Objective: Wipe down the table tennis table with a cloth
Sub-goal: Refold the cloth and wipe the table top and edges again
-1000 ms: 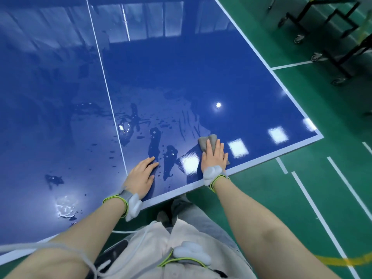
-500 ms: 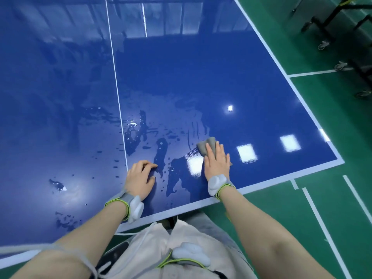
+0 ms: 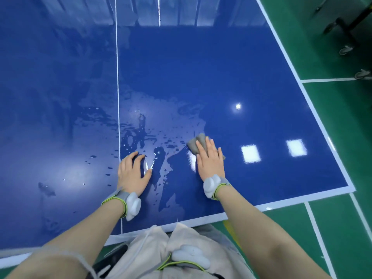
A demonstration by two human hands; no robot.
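Nearest, at 6 o'clock: pale garment [image 3: 153, 256] with a white tracker [image 3: 189, 256] clipped on; both forearms reach forward over the near white edge of the blue table [image 3: 261, 109]; each wrist wears a grey band with white tracker; left hand [image 3: 131, 172] at 9 o'clock of centre, palm down on the wet surface just right of the white centre line [image 3: 117, 93], fingers curled, thumb apart, holding nothing; right hand [image 3: 210, 161] at 3 o'clock of it, fingers straight and together, pressing flat on grey cloth [image 3: 196, 142]; cloth pokes out past the fingertips at 11 o'clock; water droplets [image 3: 141, 137] between and beyond the hands; green floor [image 3: 342, 117] at 3 o'clock.
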